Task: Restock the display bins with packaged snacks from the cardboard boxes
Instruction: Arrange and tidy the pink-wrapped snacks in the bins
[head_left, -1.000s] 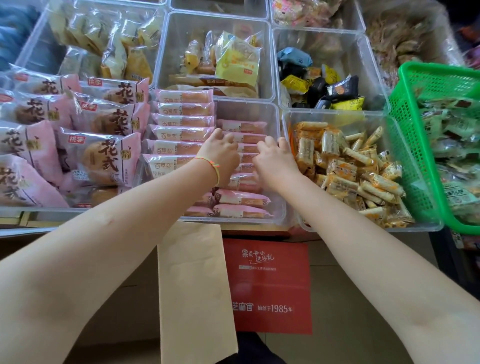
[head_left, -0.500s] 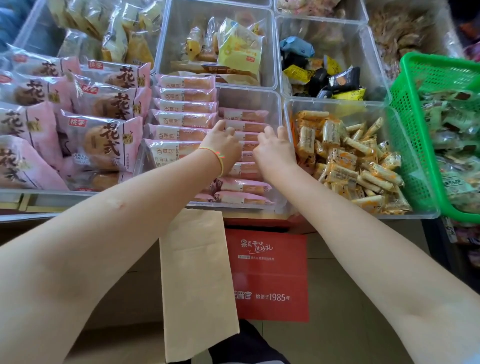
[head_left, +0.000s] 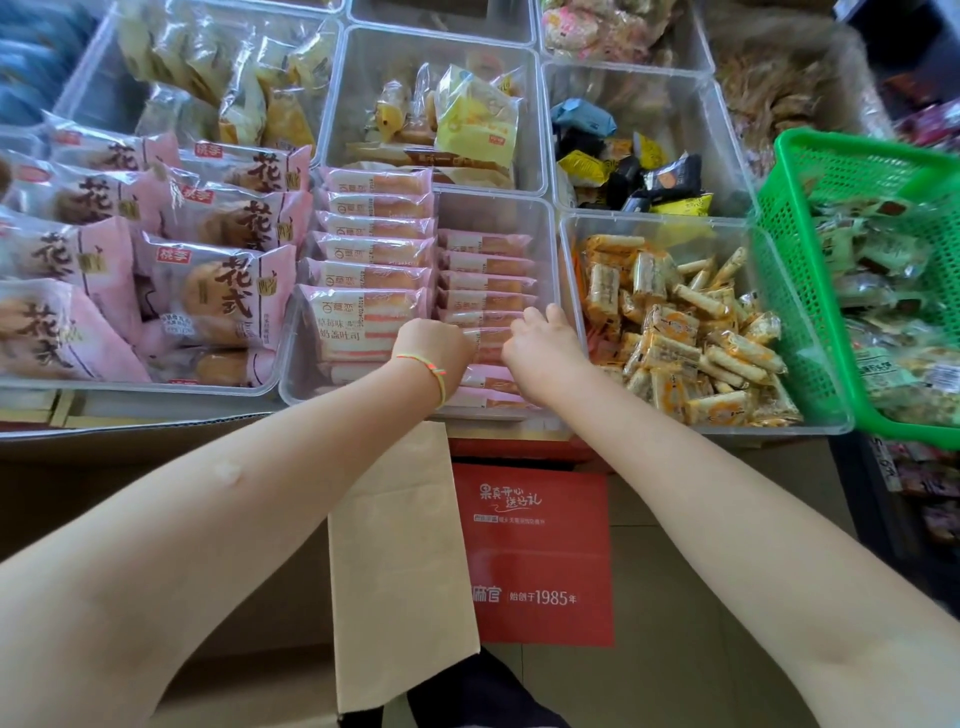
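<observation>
A clear display bin (head_left: 493, 213) in the middle holds pink strawberry-toast packs: a tall stack (head_left: 374, 249) on its left side and a lower row (head_left: 485, 262) on its right. Both my hands reach into the right row near the bin's front. My left hand (head_left: 431, 348), with a thin cord bracelet at the wrist, is curled at the left end of one pink pack (head_left: 485, 340). My right hand (head_left: 545, 343) pinches that pack's right end. Below the bins, an open cardboard box flap (head_left: 395, 561) hangs beside a red box (head_left: 535, 551).
Large pink bread packs (head_left: 218, 291) fill the bin on the left. A bin of orange-yellow snack bars (head_left: 675, 332) sits to the right, with a green mesh basket (head_left: 779, 291) beyond it. Further bins of mixed snacks line the back.
Both hands have slid along the right row toward the bin's front edge, staying close together on the pink packs. The view has tilted down slightly.
</observation>
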